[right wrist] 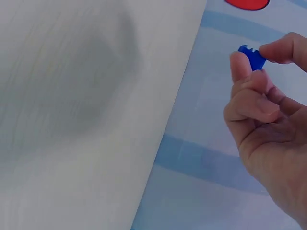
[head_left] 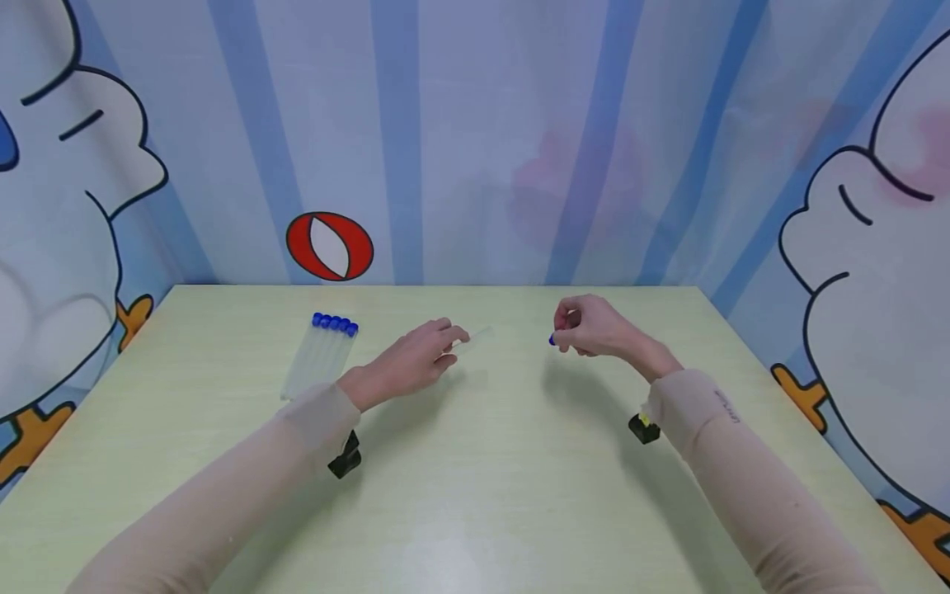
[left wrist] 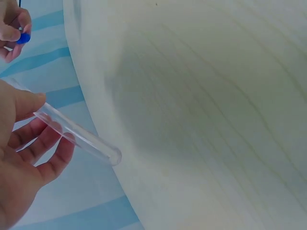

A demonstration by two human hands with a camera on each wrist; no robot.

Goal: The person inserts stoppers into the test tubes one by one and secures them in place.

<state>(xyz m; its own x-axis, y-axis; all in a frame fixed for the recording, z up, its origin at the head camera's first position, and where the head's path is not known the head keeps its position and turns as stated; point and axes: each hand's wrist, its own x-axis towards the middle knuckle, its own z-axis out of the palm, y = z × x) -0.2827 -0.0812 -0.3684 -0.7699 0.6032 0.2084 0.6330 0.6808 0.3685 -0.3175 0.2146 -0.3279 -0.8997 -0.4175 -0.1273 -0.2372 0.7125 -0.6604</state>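
Note:
My left hand (head_left: 416, 359) pinches a clear test tube (left wrist: 81, 136) between thumb and fingers. The tube's rounded closed end points away from the palm, and its other end is hidden behind the thumb. Off to the right, my right hand (head_left: 597, 326) holds a small blue cap (right wrist: 253, 57) between thumb and fingertips, its other fingers curled. Both hands are raised over the table, well apart from each other, and their shadows fall below them. Several capped clear tubes (head_left: 319, 359) with blue caps lie side by side on the table, left of my left hand.
The pale wood-grain table (head_left: 475, 495) ends at a back edge against a striped blue curtain (head_left: 475, 165) with cartoon prints. A small black wrist camera (head_left: 345, 458) hangs under the left sleeve, another black camera (head_left: 643, 428) under the right one.

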